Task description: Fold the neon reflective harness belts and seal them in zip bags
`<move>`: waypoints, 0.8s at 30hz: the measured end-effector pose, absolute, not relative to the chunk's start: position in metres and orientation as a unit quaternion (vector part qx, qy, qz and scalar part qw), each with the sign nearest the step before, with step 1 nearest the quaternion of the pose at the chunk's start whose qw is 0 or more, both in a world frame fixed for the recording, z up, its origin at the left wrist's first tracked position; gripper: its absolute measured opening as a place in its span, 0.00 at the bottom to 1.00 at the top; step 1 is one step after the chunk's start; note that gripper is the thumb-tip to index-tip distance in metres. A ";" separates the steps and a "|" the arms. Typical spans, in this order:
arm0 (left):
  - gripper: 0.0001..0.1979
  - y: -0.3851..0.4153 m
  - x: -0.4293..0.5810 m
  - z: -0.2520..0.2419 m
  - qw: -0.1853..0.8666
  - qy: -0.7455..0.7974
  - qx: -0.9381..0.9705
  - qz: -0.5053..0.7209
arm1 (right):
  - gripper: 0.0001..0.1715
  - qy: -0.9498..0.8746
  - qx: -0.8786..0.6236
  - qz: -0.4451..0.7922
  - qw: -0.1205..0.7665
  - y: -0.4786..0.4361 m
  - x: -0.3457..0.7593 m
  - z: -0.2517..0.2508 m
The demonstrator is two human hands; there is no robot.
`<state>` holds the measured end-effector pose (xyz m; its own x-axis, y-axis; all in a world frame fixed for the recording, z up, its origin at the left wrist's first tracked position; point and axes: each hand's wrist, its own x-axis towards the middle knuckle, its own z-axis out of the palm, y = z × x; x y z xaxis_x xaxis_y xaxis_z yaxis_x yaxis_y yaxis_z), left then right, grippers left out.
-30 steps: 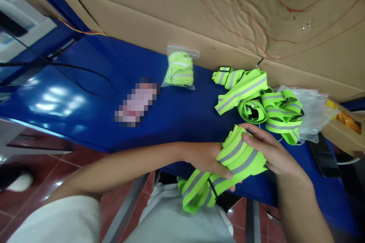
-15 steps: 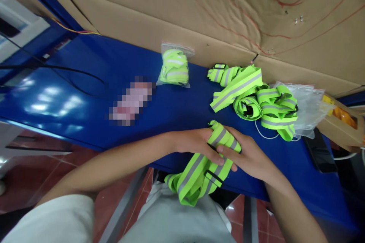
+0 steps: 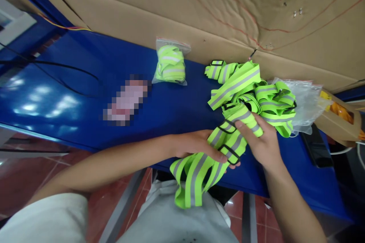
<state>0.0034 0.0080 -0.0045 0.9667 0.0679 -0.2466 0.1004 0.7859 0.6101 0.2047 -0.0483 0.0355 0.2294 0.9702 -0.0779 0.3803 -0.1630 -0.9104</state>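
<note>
A neon-green reflective strap (image 3: pixel 196 176) with a grey stripe and black buckles is stretched between my hands above the table's front edge. My left hand (image 3: pixel 203 147) is closed round its middle, thumb near a buckle, with loose loops hanging below toward my lap. My right hand (image 3: pixel 264 140) grips the rolled upper end, thumb on top. Just beyond that end lies a pile of similar straps (image 3: pixel 236 85), some coiled, some loosely folded; the held roll overlaps it in view. Farther left, a clear zip bag (image 3: pixel 171 64) contains another folded green strap.
The blue table (image 3: pixel 176 110) backs onto a brown cardboard panel (image 3: pixel 128 15) with red wires. Flat clear bags (image 3: pixel 306 102), a black phone (image 3: pixel 318 148) and a cardboard box (image 3: pixel 336 121) lie at right. A blurred-out pinkish item (image 3: pixel 127 100) and black cables (image 3: pixel 65 68) are at left.
My right hand has moved away from the left, up and to the right, carrying the strap's rolled end toward the pile. More strap and a second buckle now show between the hands.
</note>
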 end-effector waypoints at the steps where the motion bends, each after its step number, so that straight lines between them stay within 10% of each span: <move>1: 0.19 0.008 0.004 -0.006 0.931 0.131 0.340 -0.014 | 0.19 -0.479 -0.672 0.380 0.418 -0.046 0.206 0.036; 10: 0.10 0.016 -0.002 -0.003 0.796 0.101 0.595 0.043 | 0.31 -0.290 -0.592 0.666 0.347 -0.039 0.212 0.027; 18: 0.12 0.014 -0.001 -0.003 0.763 0.063 0.637 0.086 | 0.20 -0.532 -0.630 0.418 0.381 -0.037 0.207 0.014; 24: 0.13 0.019 -0.003 0.006 0.691 0.050 0.714 0.099 | 0.31 -0.616 -0.539 0.506 0.273 -0.046 0.211 0.022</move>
